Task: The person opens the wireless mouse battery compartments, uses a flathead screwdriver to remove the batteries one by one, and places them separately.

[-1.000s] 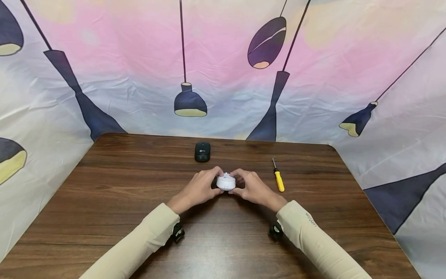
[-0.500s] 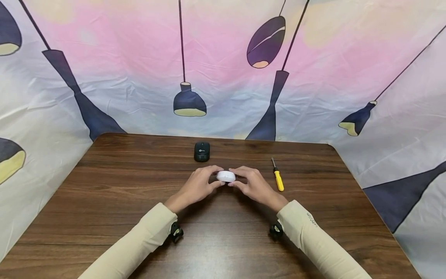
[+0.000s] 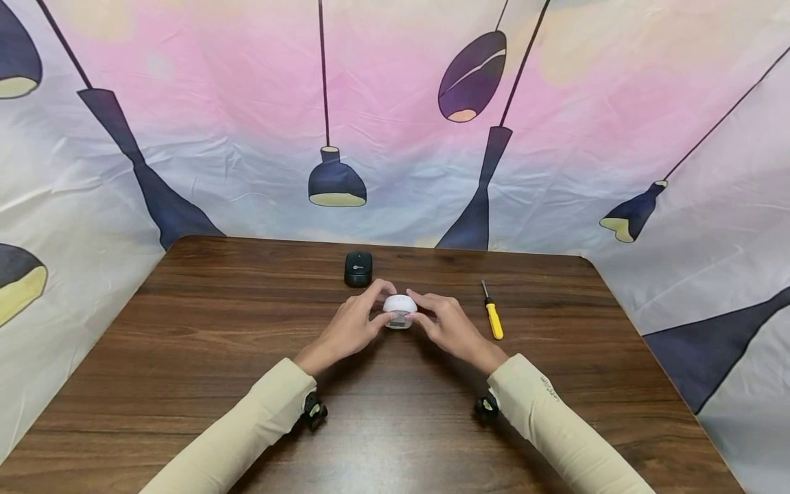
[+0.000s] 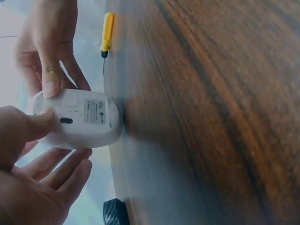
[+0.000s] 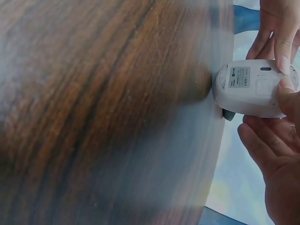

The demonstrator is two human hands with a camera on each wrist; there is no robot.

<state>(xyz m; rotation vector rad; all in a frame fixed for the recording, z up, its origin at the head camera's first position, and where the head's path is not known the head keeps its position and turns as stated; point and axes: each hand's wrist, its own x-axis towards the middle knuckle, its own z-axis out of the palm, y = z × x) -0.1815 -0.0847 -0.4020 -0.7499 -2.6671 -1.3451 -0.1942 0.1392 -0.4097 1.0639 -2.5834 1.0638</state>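
Observation:
Both hands hold a white computer mouse over the middle of the table. It is tipped up on end, its pale underside toward the person. The wrist views show a printed label, a dark sensor slot and a flat cover outline there. My left hand grips one side, thumb pressed on the underside and fingers behind. From the other side my right hand grips it the same way, its thumb close to the left one. In the left wrist view the mouse's lower end is right at the tabletop.
A black computer mouse lies behind the left hand, near the table's far edge. To the right of the hands lies a screwdriver with a yellow handle. The brown wooden table backs onto a printed cloth.
The white mouse has turned in the hands, so its underside now faces the person. The thumbs have come onto that underside. The black mouse and screwdriver stay where they were.

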